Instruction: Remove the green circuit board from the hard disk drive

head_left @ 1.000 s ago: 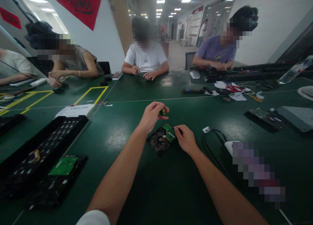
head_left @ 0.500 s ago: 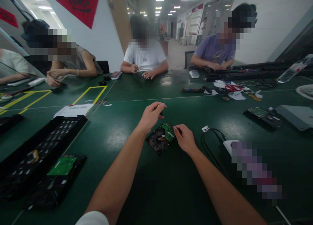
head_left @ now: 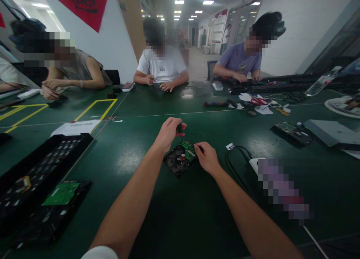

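A black hard drive (head_left: 177, 162) lies on the green table (head_left: 180, 214) with its green circuit board (head_left: 188, 150) facing up. My left hand (head_left: 168, 133) hovers just above the drive, its fingers closed round the dark handle of a small screwdriver (head_left: 179, 128). The tool points down toward the board. My right hand (head_left: 207, 157) rests at the drive's right edge, fingers pinched against the board's corner. What those fingers pinch is too small to make out.
Black trays (head_left: 42, 176) with a green board (head_left: 60, 193) sit at my left. A black cable (head_left: 236, 161) and a white device lie to my right. Three people work across the table. Scissors (head_left: 260, 101), tools and another drive (head_left: 291, 131) lie beyond.
The camera has tilted and shifted slightly, so everything sits lower-left in view. My left hand has come down a little closer to the drive. My right hand stays at the board's corner.
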Action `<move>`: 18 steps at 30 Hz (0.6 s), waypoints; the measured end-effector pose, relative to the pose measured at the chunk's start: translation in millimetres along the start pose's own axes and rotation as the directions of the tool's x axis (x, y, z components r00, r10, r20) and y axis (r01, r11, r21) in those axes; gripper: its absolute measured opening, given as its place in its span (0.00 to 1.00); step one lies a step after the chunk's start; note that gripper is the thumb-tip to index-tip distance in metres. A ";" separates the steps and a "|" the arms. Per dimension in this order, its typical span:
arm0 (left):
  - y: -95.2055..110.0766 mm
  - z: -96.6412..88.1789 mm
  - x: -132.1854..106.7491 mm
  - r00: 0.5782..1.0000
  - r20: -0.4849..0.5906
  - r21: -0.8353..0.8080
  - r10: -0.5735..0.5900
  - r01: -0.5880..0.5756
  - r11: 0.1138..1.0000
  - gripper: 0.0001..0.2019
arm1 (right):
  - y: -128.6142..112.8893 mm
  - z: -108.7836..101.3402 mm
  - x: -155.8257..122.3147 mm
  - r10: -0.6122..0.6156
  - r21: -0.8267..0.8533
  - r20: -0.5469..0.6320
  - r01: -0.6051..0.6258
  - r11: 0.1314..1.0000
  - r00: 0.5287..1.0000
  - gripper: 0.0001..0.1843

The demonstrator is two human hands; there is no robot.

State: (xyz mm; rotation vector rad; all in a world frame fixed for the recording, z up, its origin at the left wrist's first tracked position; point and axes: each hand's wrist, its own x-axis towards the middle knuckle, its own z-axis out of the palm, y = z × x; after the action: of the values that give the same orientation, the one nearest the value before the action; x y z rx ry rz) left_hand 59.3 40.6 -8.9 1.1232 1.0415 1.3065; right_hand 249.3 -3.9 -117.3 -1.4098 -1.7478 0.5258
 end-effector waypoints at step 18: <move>0.2 -6.2 0.4 0.995 0.101 -0.096 -0.010 0.020 0.995 0.11 | 0.2 -0.3 0.3 -0.008 -0.014 0.015 0.008 1.000 1.000 0.14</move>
State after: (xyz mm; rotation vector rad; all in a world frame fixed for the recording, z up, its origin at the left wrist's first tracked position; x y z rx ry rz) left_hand 53.3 41.1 -9.8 1.0945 0.9014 1.2623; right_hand 249.6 -3.6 -117.1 -1.4117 -1.7718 0.5215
